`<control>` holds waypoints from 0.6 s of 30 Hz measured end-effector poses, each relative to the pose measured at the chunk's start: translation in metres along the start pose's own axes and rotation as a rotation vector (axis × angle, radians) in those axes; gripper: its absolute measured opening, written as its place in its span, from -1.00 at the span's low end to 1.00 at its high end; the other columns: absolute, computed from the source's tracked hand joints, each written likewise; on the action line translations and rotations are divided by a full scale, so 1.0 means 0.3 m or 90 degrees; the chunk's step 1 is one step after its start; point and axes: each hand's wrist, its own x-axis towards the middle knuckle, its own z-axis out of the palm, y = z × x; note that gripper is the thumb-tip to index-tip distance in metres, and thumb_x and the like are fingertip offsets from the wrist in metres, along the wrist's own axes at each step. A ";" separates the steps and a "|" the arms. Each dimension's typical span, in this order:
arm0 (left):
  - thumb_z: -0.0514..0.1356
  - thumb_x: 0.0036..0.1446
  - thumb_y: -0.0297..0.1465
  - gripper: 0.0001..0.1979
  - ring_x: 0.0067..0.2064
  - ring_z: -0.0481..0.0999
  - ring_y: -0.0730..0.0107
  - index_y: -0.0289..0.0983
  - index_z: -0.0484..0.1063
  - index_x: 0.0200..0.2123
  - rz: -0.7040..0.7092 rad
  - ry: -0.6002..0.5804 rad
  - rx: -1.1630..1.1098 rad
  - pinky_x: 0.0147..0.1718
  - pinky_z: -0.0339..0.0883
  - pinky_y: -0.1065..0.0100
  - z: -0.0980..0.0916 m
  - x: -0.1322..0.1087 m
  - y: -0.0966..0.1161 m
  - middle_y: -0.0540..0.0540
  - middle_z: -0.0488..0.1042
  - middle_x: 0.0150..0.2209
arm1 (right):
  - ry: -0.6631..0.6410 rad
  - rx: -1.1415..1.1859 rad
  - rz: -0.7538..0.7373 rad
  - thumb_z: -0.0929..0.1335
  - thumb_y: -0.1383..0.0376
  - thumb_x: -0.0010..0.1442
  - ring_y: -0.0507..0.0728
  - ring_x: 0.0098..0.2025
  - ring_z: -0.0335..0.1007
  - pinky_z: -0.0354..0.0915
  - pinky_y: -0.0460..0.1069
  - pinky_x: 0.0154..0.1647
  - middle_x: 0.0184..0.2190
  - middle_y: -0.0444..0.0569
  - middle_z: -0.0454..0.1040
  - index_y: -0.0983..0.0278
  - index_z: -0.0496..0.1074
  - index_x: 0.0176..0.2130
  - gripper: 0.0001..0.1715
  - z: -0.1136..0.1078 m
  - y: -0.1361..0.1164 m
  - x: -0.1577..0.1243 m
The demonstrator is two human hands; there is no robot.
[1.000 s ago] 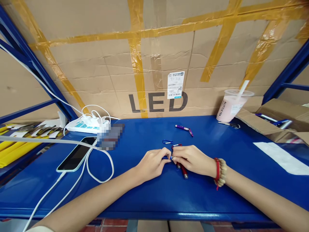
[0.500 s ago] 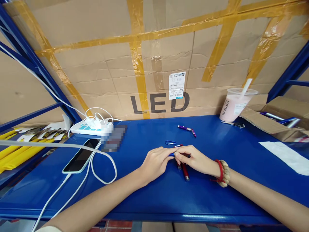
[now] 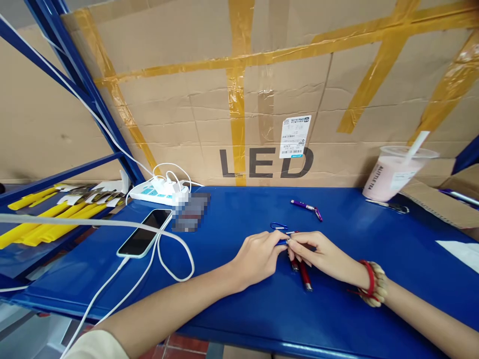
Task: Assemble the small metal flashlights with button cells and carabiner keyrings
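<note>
My left hand [image 3: 258, 259] and my right hand [image 3: 325, 257] meet over the blue table [image 3: 232, 214]. Pinched between their fingertips is a slim blue metal tube, like a small penlight [image 3: 281, 243]; most of it is covered by fingers. Below my right hand lie red metal pen-like tubes [image 3: 306, 279], partly hidden. Just beyond the fingers rests a blue carabiner [image 3: 279, 228]. Farther back lies a purple penlight [image 3: 305, 205] with a purple clip at its end.
A phone [image 3: 145, 234] on a white cable lies left, near a power strip [image 3: 138, 192] and a blurred dark object [image 3: 192, 212]. Yellow-handled items [image 3: 56, 224] are at far left. A pink drink cup [image 3: 391, 174] stands right, beside an open carton [image 3: 437, 199]. A large cardboard panel [image 3: 179, 124] closes the back.
The view has turned left, so everything sits farther right in the picture. Both hands stay together on the blue tube, and a little more of it shows between the fingers.
</note>
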 end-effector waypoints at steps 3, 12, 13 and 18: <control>-0.03 0.25 -0.46 -0.83 -0.20 0.54 0.30 -0.23 0.31 -0.15 -0.055 -0.008 -0.043 -0.21 0.40 0.33 -0.006 0.003 0.002 -0.08 0.53 -0.23 | 0.032 -0.029 -0.003 0.17 -0.03 0.24 0.00 -0.58 0.27 0.20 -0.10 -0.54 -0.60 -0.09 0.37 0.32 0.40 -0.51 -0.43 -0.004 0.002 0.007; 0.00 0.25 -0.42 -0.83 -0.17 0.53 0.32 -0.18 0.30 -0.12 -0.132 -0.001 -0.123 -0.16 0.38 0.31 -0.003 0.009 -0.010 -0.04 0.52 -0.18 | 0.261 -0.201 0.017 0.19 0.00 0.23 0.05 -0.51 0.34 0.25 -0.08 -0.50 -0.53 -0.06 0.48 0.27 0.46 -0.42 -0.51 -0.051 0.049 0.020; 0.00 0.25 -0.41 -0.83 -0.19 0.53 0.33 -0.17 0.30 -0.12 -0.140 -0.002 -0.125 -0.17 0.39 0.32 -0.003 0.009 -0.010 -0.03 0.53 -0.21 | 0.270 -0.237 0.014 0.20 0.02 0.23 0.07 -0.46 0.38 0.27 -0.07 -0.46 -0.47 -0.06 0.51 0.26 0.48 -0.40 -0.54 -0.056 0.061 0.021; 0.00 0.25 -0.41 -0.85 -0.23 0.54 0.35 -0.15 0.31 -0.15 -0.162 0.004 -0.130 -0.18 0.37 0.35 -0.006 0.014 -0.009 0.01 0.52 -0.31 | 0.335 -0.396 0.019 0.22 0.08 0.22 0.06 -0.45 0.41 0.27 -0.06 -0.45 -0.30 -0.09 0.56 0.20 0.50 -0.29 -0.64 -0.096 0.092 0.020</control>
